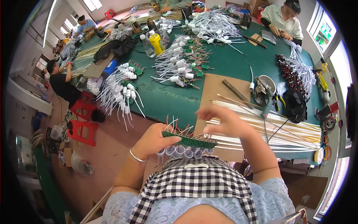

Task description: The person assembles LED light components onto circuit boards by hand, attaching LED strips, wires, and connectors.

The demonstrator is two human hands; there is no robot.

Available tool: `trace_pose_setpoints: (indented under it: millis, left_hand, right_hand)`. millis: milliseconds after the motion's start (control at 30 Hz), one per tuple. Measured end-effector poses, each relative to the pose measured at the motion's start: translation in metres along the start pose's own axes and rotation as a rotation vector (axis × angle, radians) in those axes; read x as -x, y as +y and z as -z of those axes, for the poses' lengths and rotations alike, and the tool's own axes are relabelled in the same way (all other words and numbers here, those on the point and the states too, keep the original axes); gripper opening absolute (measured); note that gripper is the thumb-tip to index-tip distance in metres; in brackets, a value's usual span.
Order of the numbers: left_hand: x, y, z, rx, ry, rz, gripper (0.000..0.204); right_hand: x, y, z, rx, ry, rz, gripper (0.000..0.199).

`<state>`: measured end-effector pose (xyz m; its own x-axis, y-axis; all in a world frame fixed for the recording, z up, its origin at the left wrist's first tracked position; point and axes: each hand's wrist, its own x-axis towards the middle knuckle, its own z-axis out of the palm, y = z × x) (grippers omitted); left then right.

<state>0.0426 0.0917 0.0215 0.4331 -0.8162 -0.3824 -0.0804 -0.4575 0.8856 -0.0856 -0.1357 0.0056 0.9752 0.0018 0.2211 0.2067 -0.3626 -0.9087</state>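
My left hand (156, 141) is closed on the left end of a long green circuit board (190, 142), thumb on top, in front of my checked apron (201, 179). Thin red and white wires stick up from the board. A row of white cylindrical caps (180, 151) hangs along its lower side. Over the right end of the board is my right hand (222, 120), its fingers apart and curved; no object shows between them. Its thumb is close to the wires at that end, and I cannot tell whether it touches them.
On the green table (145, 100) lie piles of white caps with wires (181, 63), two bottles (156, 43), a cardboard sheet (212, 87) and many thin strips (283, 136). Pliers (279, 100) lie right. A person in white (285, 22) works across the table. Red stools (82, 132) stand left.
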Motion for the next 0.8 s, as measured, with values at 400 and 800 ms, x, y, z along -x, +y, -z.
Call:
trace_pose_setpoints:
  millis: [400, 800]
  left_hand:
    - [-0.004, -0.013, -0.008, -0.520, 0.093, -0.404, 0.028]
    - [0.005, 0.002, -0.013, -0.737, 0.239, -0.571, 0.025]
  right_hand:
    - [-0.002, -0.010, -0.013, 0.003, 0.265, -0.004, 0.012]
    - [-0.023, -0.043, -0.027, 0.063, -0.080, 0.285, 0.014]
